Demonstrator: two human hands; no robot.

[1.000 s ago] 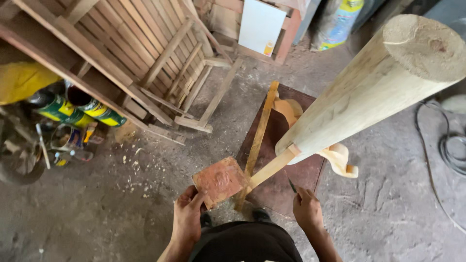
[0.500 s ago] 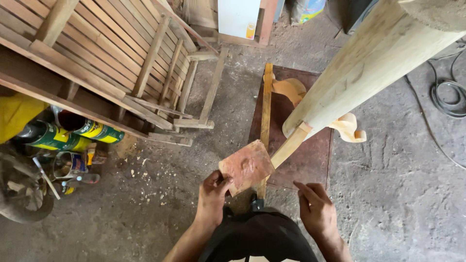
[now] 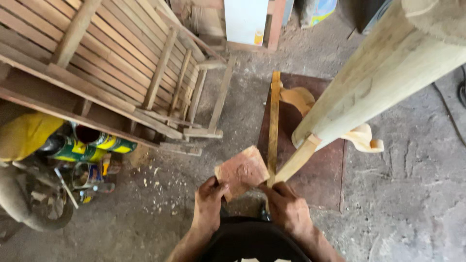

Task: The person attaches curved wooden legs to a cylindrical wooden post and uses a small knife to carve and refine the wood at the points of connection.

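My left hand [image 3: 208, 201] grips the lower left edge of a reddish-brown sheet of sandpaper [image 3: 241, 171]. My right hand [image 3: 286, 206] has come up to the sheet's lower right corner and touches it with the fingertips. Just right of the sheet is the thin tenon [image 3: 297, 160] of a big pale wooden post [image 3: 383, 73] that slants up to the top right of the view. A narrow wooden slat [image 3: 274, 121] lies on a dark brown board [image 3: 330, 174] on the floor behind the sheet.
Slatted wooden frames [image 3: 121, 63] lean at upper left. Yellow-green cans [image 3: 92, 143] and small tools lie at left. Curved carved wood pieces [image 3: 361, 138] rest on the board. A white panel [image 3: 245, 19] stands at the top, a cable [image 3: 461, 92] at far right.
The view has swung downward and left. My left hand kept hold of the sandpaper and my right hand rose from beside my body to the sheet's right corner.
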